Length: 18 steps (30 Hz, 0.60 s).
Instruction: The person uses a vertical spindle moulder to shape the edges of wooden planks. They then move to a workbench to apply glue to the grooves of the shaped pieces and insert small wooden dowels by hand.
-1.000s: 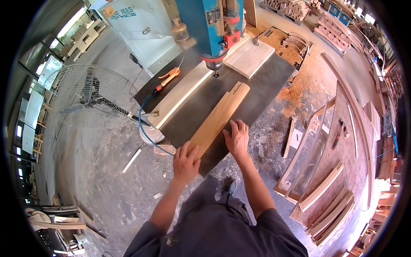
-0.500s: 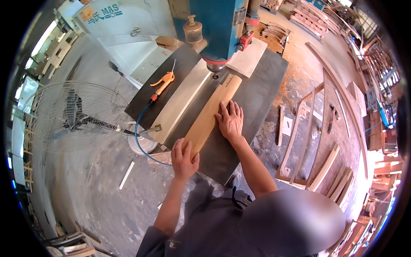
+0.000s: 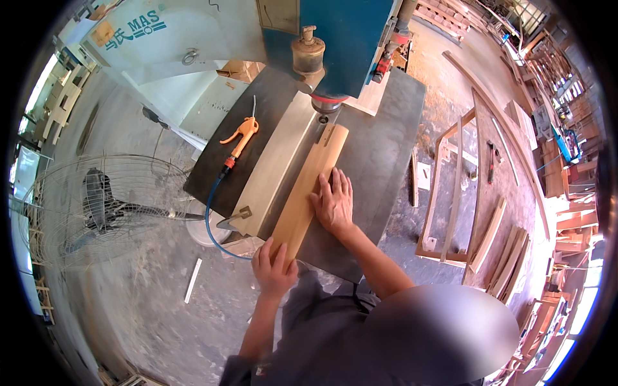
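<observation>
A long tan wooden board point(image 3: 308, 204) lies lengthwise on the dark machine table point(image 3: 380, 138), with a dark narrow slot or mark close to its far end. My left hand point(image 3: 274, 270) grips the board's near end, fingers on top. Along its right edge my right hand point(image 3: 335, 202) rests with stretched fingers, the tips touching the board. Just beyond the far end hangs the machine's chuck point(image 3: 325, 106); whether a bit is turning I cannot tell. To the board's left runs a pale wooden fence point(image 3: 273, 164), with a gap of dark table between them.
An orange air blow gun point(image 3: 242, 136) with a blue hose point(image 3: 209, 209) lies left of the fence. A metal bracket point(image 3: 239, 216) sits at the fence's near end. A caged floor fan point(image 3: 106, 206) stands at left, a curved wooden frame point(image 3: 450, 186) at right.
The board has shifted slightly toward me and closer to the fence, both hands moving with it. The whole view has shifted a little.
</observation>
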Each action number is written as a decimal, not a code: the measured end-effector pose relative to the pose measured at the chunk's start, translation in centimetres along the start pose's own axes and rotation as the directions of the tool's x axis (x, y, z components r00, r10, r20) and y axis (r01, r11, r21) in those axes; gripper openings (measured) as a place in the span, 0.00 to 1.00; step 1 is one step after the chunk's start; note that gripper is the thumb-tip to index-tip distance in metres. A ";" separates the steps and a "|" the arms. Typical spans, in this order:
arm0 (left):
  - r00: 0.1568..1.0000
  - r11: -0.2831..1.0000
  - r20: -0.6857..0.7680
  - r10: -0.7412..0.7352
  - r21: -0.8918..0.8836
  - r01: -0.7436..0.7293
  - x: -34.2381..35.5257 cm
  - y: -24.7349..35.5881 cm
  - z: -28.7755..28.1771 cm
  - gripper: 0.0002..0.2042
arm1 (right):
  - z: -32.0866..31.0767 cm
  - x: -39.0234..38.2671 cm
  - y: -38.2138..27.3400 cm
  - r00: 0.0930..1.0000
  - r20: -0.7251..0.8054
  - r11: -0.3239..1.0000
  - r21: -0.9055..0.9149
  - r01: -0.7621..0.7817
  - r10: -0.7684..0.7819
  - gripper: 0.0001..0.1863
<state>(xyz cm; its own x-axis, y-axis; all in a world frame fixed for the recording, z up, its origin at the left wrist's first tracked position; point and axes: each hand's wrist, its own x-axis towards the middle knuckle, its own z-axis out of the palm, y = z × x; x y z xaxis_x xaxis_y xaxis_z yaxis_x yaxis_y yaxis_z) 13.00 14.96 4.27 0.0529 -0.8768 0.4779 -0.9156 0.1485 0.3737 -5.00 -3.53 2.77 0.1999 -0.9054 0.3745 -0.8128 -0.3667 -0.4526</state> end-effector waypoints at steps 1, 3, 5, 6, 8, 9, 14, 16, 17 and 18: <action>1.000 1.000 0.003 0.004 0.006 -0.004 -0.6 -0.5 -0.7 0.25 | 0.1 -0.3 -0.9 1.000 0.006 0.999 0.033 -0.018 0.018 0.34; 1.000 1.000 -0.005 0.011 0.015 -0.011 -1.4 -1.7 -1.1 0.25 | 0.9 -0.4 -2.0 0.998 0.019 0.998 -0.010 -0.060 0.060 0.36; 0.999 0.999 -0.014 0.030 0.021 -0.030 -1.4 -2.8 -1.4 0.24 | 1.8 -0.3 -2.8 0.996 0.034 0.995 -0.050 -0.087 0.089 0.36; 0.997 0.995 -0.013 0.082 0.056 -0.081 -1.2 -3.2 -1.6 0.23 | 2.3 -0.2 -3.0 0.995 0.042 0.993 -0.069 -0.092 0.095 0.36; 0.983 0.976 -0.010 0.185 0.124 -0.182 -0.5 -3.9 -1.7 0.22 | 2.9 0.2 -3.5 0.993 0.069 0.993 -0.075 -0.090 0.095 0.35; 0.982 0.977 0.003 0.191 0.096 -0.190 -0.4 -4.3 -1.6 0.21 | 3.0 0.4 -3.9 0.994 0.056 0.994 -0.068 -0.090 0.094 0.35; 0.974 0.975 0.056 0.220 0.024 -0.222 0.3 -4.7 -1.0 0.20 | 4.2 1.2 -4.8 0.995 -0.069 0.992 -0.099 -0.076 0.069 0.33; 0.974 0.976 0.072 0.216 0.000 -0.217 0.9 -4.6 -0.5 0.19 | 4.2 1.5 -4.7 0.993 -0.065 0.986 -0.125 -0.109 0.101 0.32; 0.973 0.976 0.077 0.217 -0.013 -0.216 1.4 -4.5 -0.2 0.19 | 4.4 1.9 -4.5 0.992 -0.074 0.985 -0.133 -0.113 0.104 0.32; 0.969 0.972 0.080 0.232 -0.043 -0.230 1.9 -4.5 -0.2 0.19 | 4.6 2.3 -4.3 0.991 -0.082 0.983 -0.141 -0.117 0.106 0.31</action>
<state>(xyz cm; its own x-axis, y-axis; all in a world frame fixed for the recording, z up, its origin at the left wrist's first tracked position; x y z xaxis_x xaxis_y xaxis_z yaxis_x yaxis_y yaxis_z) 17.28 12.72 3.63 -0.1935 -0.8521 0.4863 -0.8853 0.3653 0.2879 1.49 -5.04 1.86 0.0673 -0.9185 0.3896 -0.8995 -0.2248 -0.3747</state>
